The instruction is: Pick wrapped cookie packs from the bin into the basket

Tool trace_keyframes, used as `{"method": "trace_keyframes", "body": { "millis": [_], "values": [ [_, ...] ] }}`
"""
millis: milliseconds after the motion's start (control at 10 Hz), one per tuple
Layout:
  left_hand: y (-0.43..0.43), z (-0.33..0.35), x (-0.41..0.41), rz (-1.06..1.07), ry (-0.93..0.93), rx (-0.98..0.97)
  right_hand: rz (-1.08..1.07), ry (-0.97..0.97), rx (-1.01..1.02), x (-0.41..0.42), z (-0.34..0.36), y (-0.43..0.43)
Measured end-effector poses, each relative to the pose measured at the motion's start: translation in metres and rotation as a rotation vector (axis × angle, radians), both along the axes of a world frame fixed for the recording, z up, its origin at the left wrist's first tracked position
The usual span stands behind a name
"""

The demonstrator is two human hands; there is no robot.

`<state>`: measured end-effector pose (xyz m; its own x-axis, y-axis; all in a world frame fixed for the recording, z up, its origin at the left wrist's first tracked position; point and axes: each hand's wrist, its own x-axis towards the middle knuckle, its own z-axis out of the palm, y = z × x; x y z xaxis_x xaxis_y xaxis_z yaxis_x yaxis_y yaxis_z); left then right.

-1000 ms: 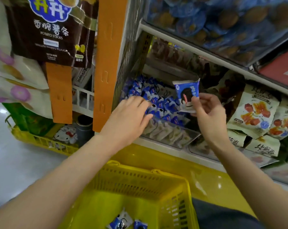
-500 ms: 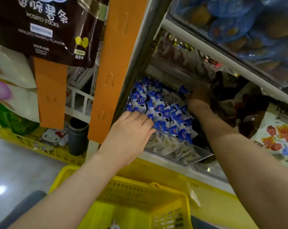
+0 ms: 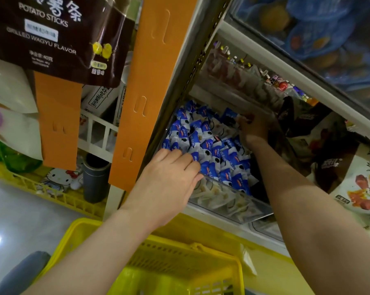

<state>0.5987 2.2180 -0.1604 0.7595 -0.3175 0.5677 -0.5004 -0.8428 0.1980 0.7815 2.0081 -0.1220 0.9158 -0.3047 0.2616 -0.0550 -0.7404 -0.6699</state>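
Left hand [image 3: 169,186] lies palm-down on the front of the cookie packs [image 3: 209,150], fingers straight and pressed together, nothing gripped, tips at the clear bin [image 3: 228,202] front wall. Right hand [image 3: 254,129] is reached deep to the bin's rear, fingertips [image 3: 242,120] curled at one blue-white pack [image 3: 229,113]; in the shade under the shelf, cannot tell whether it is pinched or just touched. Packs are heaped in the bin on the shelf; the yellow basket [image 3: 186,251] sits below the bin, under both forearms, with an orange strip [image 3: 150,92] left of the bin.
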Motion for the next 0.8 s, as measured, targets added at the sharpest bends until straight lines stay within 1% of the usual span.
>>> {"method": "trace_keyframes", "body": {
  "millis": [100, 200, 300, 400, 500, 600, 700, 800],
  "values": [
    [0.000, 0.001, 0.000, 0.002, 0.006, 0.001, 0.012, 0.000, -0.009, 0.002, 0.004, 0.000],
    [0.001, 0.000, 0.000, -0.006, 0.016, -0.006, -0.009, 0.116, -0.086, 0.006, 0.004, -0.004],
    [0.001, 0.003, -0.002, -0.005, 0.029, -0.002, -0.053, 0.158, -0.106, 0.008, 0.003, -0.005],
    [0.001, 0.003, -0.001, -0.010, 0.008, 0.006, -0.085, 0.149, -0.129, 0.009, 0.000, -0.004],
    [0.002, 0.006, -0.003, -0.014, 0.024, 0.022, -0.061, 0.260, -0.150, 0.006, -0.002, -0.004],
    [0.002, 0.006, -0.004, -0.017, 0.035, 0.007, -0.014, 0.332, -0.125, 0.002, -0.005, -0.004],
    [0.002, 0.013, -0.006, -0.063, 0.161, -0.025, -0.049, 0.270, -0.105, -0.010, 0.005, 0.012],
    [0.006, 0.023, -0.015, -0.054, 0.309, -0.179, 0.058, 0.093, -0.033, -0.039, 0.017, 0.027]
  ]
}}
